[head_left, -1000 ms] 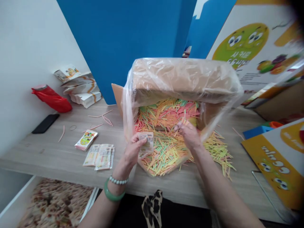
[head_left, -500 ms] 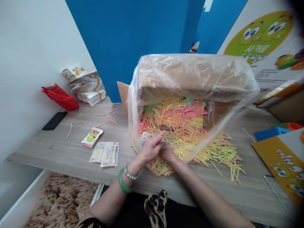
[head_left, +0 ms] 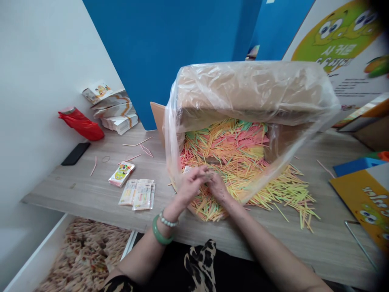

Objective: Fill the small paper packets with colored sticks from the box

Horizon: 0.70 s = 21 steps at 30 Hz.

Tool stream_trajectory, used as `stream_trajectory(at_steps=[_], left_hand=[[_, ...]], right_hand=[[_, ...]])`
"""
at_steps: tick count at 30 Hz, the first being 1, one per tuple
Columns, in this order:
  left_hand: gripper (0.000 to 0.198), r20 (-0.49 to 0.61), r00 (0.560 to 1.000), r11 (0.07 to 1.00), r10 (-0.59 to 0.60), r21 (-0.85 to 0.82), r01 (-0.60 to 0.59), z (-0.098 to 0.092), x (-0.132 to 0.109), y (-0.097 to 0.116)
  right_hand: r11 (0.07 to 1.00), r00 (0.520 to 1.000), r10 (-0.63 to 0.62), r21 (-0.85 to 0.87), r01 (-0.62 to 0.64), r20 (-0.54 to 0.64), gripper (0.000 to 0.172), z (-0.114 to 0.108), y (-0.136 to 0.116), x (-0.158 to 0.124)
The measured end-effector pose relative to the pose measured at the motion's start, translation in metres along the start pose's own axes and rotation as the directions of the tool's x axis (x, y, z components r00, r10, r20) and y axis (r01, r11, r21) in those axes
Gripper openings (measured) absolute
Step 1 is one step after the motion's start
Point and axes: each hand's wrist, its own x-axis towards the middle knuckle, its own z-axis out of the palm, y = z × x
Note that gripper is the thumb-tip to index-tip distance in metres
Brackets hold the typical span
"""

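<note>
My left hand (head_left: pixel 191 183), wearing a pale bead bracelet and a green bangle, is closed around a small printed clear packet (head_left: pixel 187 169). Only the packet's edge shows past the fingers. My right hand (head_left: pixel 216 188) meets it, its bent fingertips touching those of the left; what they pinch is hidden. Both hands are over a heap of thin pastel-coloured sticks (head_left: pixel 240 162), which spills from a tipped cardboard box (head_left: pixel 209 87) lined with a clear plastic bag (head_left: pixel 316 81). Filled packets (head_left: pixel 143 195) lie on the table to the left.
On the left of the table (head_left: pixel 91 194) are a small printed box (head_left: pixel 121 173), loose sticks, a black phone (head_left: pixel 75 154), a red bag (head_left: pixel 82 125) and stacked flat cartons (head_left: pixel 120 119). An open drawer (head_left: pixel 85 251) sits below. Printed cartons (head_left: pixel 367 198) stand right.
My hands have drawn together, fingertips meeting, and the packet between them shows less than before. The whole view has shifted slightly.
</note>
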Motion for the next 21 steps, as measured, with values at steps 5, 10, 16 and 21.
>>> stream_trajectory(at_steps=[5,10,16,21], left_hand=[[0.03,-0.165,0.983,0.968,-0.079,-0.247,0.036,-0.023,0.004,0.014],[0.036,-0.074,0.967,0.936,-0.242,-0.28,0.213,-0.021,-0.003,0.003],[0.03,-0.054,0.961,0.934,-0.271,-0.257,0.249,-0.014,-0.003,-0.015],[0.031,-0.091,0.972,0.965,-0.217,-0.169,0.2,-0.012,-0.004,-0.021]], right_hand=[[0.997,0.996,0.081,0.014,-0.08,-0.042,0.022,-0.007,-0.014,-0.002],[0.994,0.993,0.103,0.024,-0.102,-0.062,0.015,-0.011,-0.018,0.002],[0.996,0.997,0.068,-0.065,-0.065,0.046,0.015,-0.013,-0.016,-0.002],[0.992,0.996,0.09,-0.085,-0.09,-0.008,0.015,-0.022,-0.017,0.002]])
